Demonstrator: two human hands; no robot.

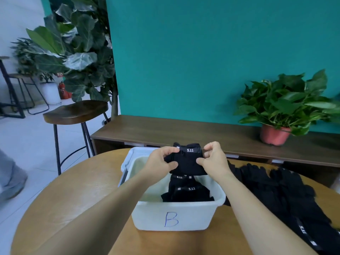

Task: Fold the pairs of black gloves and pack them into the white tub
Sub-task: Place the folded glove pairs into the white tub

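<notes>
Above the far half of the white tub (176, 216), both hands hold one folded pair of black gloves (185, 163) in the air, its "5.11" cuff band turned up and away from the person. The left hand (161, 159) pinches the bundle's left edge, thumb on the near face and fingers curled over the cuff. The right hand (213, 159) pinches the right edge the same way, thumb pointing inward. Both forearms reach forward over the tub's near corners.

Inside the tub, against its right wall, lie already packed folded gloves (185, 192) with the same white labels showing; the tub's left part shows bare white floor. A blue letter "B" marks the tub's near wall.

Right of the tub, touching or just beside its right wall, sprawls a loose heap of unfolded black gloves (276, 192) under the right forearm. The tub sits on a round wooden table (82, 190), which has open surface left of the tub and in front of it. Beyond the tub runs a low wooden bench (184, 131) carrying a potted plant (283, 107) far to the tub's right; a wooden stool (75, 111) stands beyond the tub's left.
</notes>
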